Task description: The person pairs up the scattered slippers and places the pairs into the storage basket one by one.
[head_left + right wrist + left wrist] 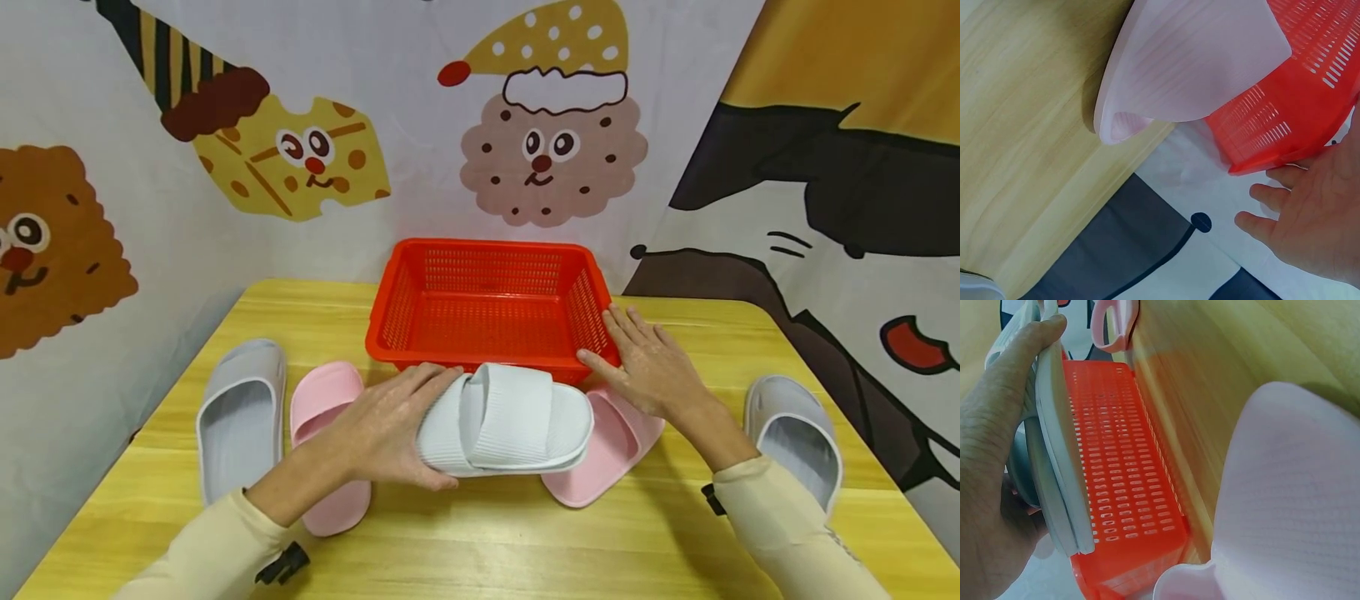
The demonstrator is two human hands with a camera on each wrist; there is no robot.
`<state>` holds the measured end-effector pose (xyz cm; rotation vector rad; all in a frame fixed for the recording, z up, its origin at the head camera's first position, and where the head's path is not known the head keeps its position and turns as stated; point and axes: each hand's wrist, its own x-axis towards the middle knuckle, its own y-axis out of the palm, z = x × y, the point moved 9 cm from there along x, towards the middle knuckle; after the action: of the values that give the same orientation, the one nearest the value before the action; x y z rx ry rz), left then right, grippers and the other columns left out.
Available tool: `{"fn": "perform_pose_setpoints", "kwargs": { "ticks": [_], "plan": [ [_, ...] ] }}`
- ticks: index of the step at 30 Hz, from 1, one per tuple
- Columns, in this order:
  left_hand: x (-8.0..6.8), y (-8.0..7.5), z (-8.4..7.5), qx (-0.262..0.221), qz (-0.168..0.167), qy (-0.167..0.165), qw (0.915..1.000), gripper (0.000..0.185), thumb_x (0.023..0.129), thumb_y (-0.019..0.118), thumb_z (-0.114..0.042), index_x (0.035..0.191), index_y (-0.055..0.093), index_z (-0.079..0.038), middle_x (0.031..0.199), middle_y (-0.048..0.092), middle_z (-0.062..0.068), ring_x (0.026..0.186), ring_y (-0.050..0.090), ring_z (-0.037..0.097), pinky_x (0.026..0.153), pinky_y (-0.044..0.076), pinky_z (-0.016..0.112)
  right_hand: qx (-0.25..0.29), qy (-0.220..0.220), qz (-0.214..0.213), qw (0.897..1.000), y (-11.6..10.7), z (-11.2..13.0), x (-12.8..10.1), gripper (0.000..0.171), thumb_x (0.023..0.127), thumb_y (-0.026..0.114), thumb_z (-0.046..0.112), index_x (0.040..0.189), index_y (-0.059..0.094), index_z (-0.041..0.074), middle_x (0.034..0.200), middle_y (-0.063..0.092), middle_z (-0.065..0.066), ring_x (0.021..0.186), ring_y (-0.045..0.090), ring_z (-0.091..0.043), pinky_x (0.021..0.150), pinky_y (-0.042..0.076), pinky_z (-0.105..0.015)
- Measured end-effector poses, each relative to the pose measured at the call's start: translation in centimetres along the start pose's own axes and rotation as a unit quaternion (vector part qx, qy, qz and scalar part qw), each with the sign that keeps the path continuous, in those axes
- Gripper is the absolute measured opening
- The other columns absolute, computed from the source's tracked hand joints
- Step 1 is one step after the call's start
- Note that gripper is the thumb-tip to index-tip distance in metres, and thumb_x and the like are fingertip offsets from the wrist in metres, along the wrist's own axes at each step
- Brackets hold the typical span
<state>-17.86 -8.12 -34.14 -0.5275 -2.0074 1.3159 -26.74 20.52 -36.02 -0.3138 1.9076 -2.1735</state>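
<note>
Nothing to read here at all, no words, brands or numbers on the slippers, the basket or the cartoon backdrop, just drawn faces on it.

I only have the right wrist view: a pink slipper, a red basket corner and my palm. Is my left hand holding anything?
Observer: Yes. The left hand grips a white slipper by one end, just in front of the red basket.
Operator: Anything in the basket?
Observer: Nothing; the head view shows only its bare mesh floor.
Operator: What other slippers are out?
Observer: A grey slipper at far left, a pink slipper beside it, a second pink slipper under the white one, and a second grey slipper at far right.
Operator: Where is my right hand?
Observer: The right hand rests flat on the basket's right corner.
</note>
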Motion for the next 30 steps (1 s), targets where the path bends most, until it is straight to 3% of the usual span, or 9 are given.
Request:
{"fn": "perform_pose_setpoints", "kwargs": {
  "ticks": [18, 30],
  "plan": [
    [0.7, -0.3, -0.3, 0.007, 0.006, 0.006, 0.9999, 0.118, 0.057, 0.086, -0.067, 0.150, 0.045, -0.009, 0.135, 0.053, 0.004, 0.113, 0.056, 0.018, 0.087, 0.054, 0.039, 0.000, 0.008, 0.014, 1.000, 0.0, 0.1, -0.2, 0.091, 0.100, 0.033, 0.068, 0.160, 0.022, 0.000, 0.165, 0.016, -0.021, 0.150, 0.010, -0.045, 0.116, 0.010, -0.064],
    [1.3, -1.3, -0.4, 0.004, -0.005, 0.018, 0.9998, 0.115, 0.060, 0.086, -0.065, 0.151, 0.043, -0.010, 0.135, 0.053, 0.004, 0.113, 0.056, 0.018, 0.085, 0.054, 0.037, -0.004, 0.012, 0.043, 0.999, -0.2, 0.2, -0.1, 0.094, 0.099, 0.030, 0.070, 0.161, 0.017, 0.000, 0.166, 0.012, -0.021, 0.150, 0.007, -0.047, 0.116, 0.010, -0.064]
  ]
}}
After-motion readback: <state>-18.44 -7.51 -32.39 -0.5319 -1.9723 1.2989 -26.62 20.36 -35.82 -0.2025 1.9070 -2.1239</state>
